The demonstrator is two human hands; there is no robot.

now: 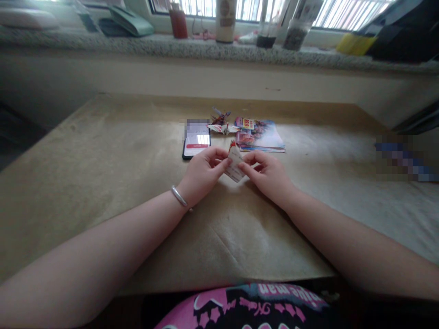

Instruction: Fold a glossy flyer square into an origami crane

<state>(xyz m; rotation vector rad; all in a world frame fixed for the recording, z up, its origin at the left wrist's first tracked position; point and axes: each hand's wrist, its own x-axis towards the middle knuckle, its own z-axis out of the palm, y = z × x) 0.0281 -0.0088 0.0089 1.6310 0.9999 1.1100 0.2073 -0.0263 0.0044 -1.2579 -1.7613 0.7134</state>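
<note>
Pinching white, red-tipped folded paper [235,167] thumb-to-finger in left hand [203,172] and right hand [270,177]. Angled inward above beige tabletop [137,151].

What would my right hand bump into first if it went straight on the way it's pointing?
Past the folded paper it pinches, your right hand would probably meet your left hand first, though exact depth is hard to judge.

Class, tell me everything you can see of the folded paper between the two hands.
The folded paper is small, roughly diamond-shaped and whitish with faint print, and red shows at its far tip. It looks thin and layered; finer creases are too blurred to tell. The left hand and right hand pinch it from either side, tilted, over the table.
</note>
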